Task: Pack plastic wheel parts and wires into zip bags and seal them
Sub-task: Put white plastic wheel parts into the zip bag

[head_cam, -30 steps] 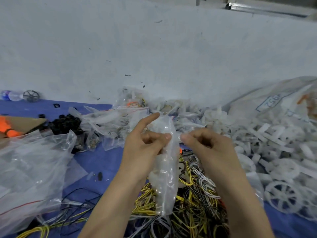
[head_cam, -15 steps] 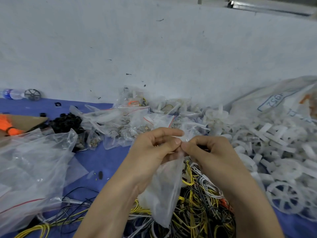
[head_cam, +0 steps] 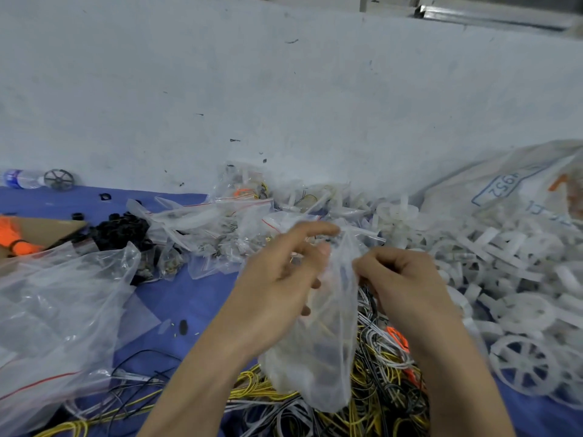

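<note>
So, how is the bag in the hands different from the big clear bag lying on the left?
The small zip bag is held up by the left hand and the right hand and hangs above the wires; the big bag lies crumpled on the blue surface, and no hand touches it. The small zip bag is narrow; the big bag spreads wide. Both are clear plastic.

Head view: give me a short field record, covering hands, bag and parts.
wires: yellow, white and black tangle, near edge
zip bag: held up, hangs over the wires; contents blurred
left hand: grips zip bag near its top
right hand: pinches zip bag's upper edge
seal: cannot tell
wheel parts: white pile, right side
surface: blue cover
</note>
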The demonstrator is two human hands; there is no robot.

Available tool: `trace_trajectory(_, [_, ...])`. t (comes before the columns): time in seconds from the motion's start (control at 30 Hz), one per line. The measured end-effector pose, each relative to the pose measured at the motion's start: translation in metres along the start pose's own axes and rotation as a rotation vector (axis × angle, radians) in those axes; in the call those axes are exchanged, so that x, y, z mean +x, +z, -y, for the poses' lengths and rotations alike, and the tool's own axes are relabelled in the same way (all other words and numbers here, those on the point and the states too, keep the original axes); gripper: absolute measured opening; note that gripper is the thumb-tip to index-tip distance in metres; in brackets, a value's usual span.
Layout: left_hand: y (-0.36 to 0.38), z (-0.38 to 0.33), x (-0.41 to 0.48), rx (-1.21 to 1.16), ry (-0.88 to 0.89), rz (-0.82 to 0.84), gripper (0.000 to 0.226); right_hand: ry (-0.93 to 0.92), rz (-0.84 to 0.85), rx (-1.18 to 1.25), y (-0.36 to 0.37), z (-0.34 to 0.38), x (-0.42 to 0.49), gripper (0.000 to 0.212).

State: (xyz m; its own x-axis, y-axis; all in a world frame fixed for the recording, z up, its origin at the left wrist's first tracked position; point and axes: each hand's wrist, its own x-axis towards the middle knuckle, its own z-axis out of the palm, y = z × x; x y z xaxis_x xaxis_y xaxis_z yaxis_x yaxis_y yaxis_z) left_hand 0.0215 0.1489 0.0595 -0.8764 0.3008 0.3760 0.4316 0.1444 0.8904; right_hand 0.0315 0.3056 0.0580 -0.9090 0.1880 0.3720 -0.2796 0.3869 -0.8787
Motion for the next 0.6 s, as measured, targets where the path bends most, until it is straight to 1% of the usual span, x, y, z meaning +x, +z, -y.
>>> trace_trajectory(0.03, [0.003, 0.000, -0.002, 0.102, 0.035, 0.039, 0.017, -0.014, -0.003, -0.013, 0.001, 0.000, 0.000, 0.033])
trace_trajectory(0.1, [0.004, 0.001, -0.003, 0.287, 0.076, 0.051, 0.012, -0.023, -0.029, -0.032, 0.001, 0.000, 0.000, 0.034])
trace_trajectory(0.13, [0.002, 0.003, -0.003, 0.356, 0.065, 0.066, 0.013, -0.012, -0.048, -0.035, 0.000, -0.001, 0.000, 0.035])
trace_trajectory(0.2, [-0.004, 0.005, -0.005, 0.473, 0.028, 0.164, 0.019, 0.010, -0.093, -0.050, -0.003, -0.003, 0.000, 0.038])
trace_trajectory(0.27, [-0.005, 0.005, -0.007, 0.492, 0.006, 0.295, 0.017, 0.024, -0.122, -0.095, -0.006, -0.004, 0.001, 0.040])
trace_trajectory(0.33, [-0.001, 0.002, -0.007, 0.391, -0.005, 0.370, 0.012, 0.050, -0.123, -0.131, -0.005, -0.003, 0.002, 0.041])
trace_trajectory(0.4, [0.007, 0.003, -0.006, 0.395, 0.004, 0.405, 0.013, 0.071, -0.129, -0.192, -0.002, -0.003, 0.001, 0.042])
trace_trajectory(0.43, [0.008, 0.004, -0.005, 0.436, 0.012, 0.401, 0.013, 0.084, -0.150, -0.214, -0.002, -0.001, 0.000, 0.041])
trace_trajectory(0.47, [0.008, 0.005, -0.005, 0.480, 0.010, 0.380, 0.013, 0.101, -0.184, -0.186, -0.003, 0.001, -0.001, 0.038])
trace_trajectory(0.5, [0.006, 0.007, -0.004, 0.517, -0.006, 0.349, 0.012, 0.125, -0.212, -0.054, -0.006, 0.005, -0.002, 0.032])
trace_trajectory(0.53, [0.004, 0.008, -0.004, 0.551, -0.024, 0.318, 0.011, 0.147, -0.197, 0.197, -0.009, 0.011, -0.005, 0.026])
trace_trajectory(0.6, [0.000, 0.010, -0.004, 0.615, -0.034, 0.257, 0.018, 0.163, 0.017, 0.806, -0.010, 0.028, -0.013, 0.019])
